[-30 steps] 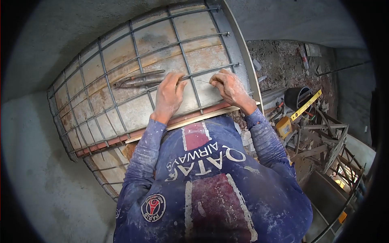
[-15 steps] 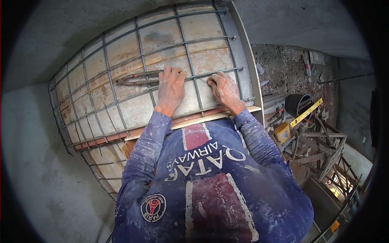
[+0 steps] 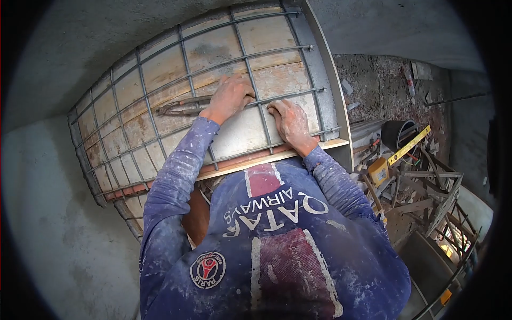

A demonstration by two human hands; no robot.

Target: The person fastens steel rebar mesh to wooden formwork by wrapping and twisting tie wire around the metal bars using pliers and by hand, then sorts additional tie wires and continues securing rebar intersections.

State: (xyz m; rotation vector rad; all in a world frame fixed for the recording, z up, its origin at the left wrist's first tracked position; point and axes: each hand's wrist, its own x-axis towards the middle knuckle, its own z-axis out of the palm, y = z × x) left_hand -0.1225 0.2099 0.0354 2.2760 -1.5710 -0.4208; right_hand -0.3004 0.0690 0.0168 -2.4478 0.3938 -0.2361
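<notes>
My left hand (image 3: pixel 230 97) is closed, its fingertips curled close to a crossing of the steel rebar mesh (image 3: pixel 249 64). My right hand (image 3: pixel 290 121) is pinched shut just right of that crossing. Whatever the fingers hold is too small or hidden to make out. Beside my left hand, a pair of long-handled pincers (image 3: pixel 178 108) rests across the mesh, one end covered by the hand. Under the bars are wooden boards (image 3: pixel 240 133), dusty and stained.
A plank edge (image 3: pixel 329 69) bounds the mesh on the right. Beyond it are a black bucket (image 3: pixel 396 134), a yellow spirit level (image 3: pixel 409 145), a yellow box (image 3: pixel 378 170) and scrap timber (image 3: pixel 418 205). Grey walls stand around.
My left hand has shifted up and right along the mesh, its fingertips nearer the bar crossing. My right hand has moved slightly down and turned. The pincers stay put against the mesh.
</notes>
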